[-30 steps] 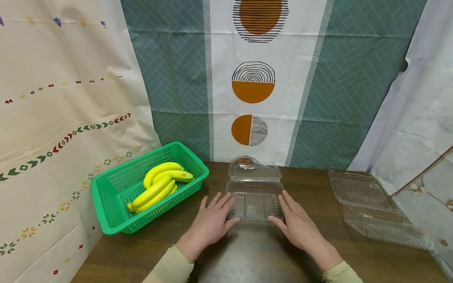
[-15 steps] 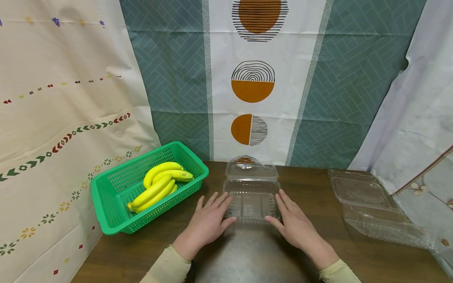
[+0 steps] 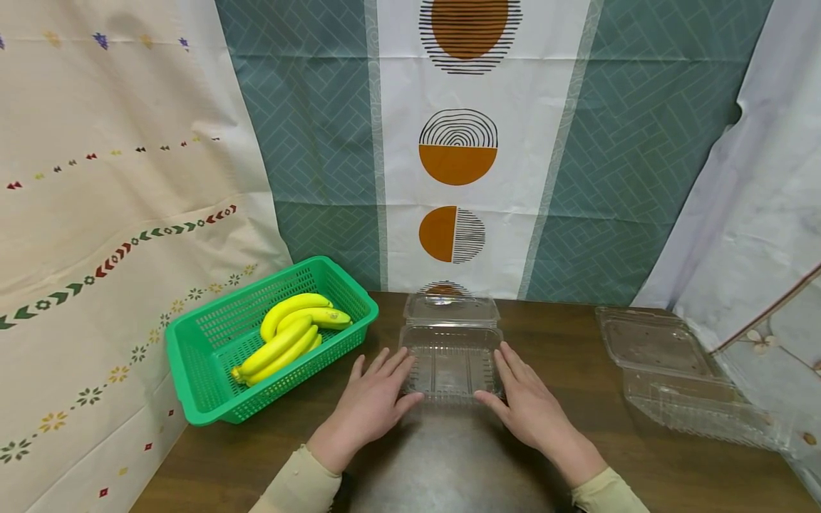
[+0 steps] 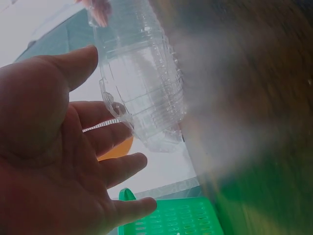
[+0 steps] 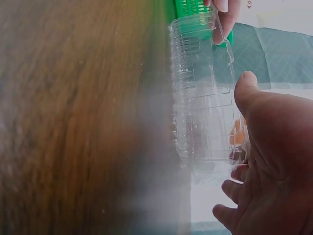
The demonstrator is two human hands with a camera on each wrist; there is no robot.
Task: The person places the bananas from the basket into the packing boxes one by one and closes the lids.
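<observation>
Standing already open near the back edge of the desk, the clear box is between left hand and right hand, fingers wide, straight; bananas lie yet untouched in left-edge basket

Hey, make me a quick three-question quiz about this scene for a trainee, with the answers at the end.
1. What are the bananas lying in?
2. True or false: the left hand is nearer the bananas than the right hand is.
3. The clear box between the hands is: A, closed; B, open; C, full of bananas.

Key:
1. The green basket.
2. True.
3. B.
</observation>
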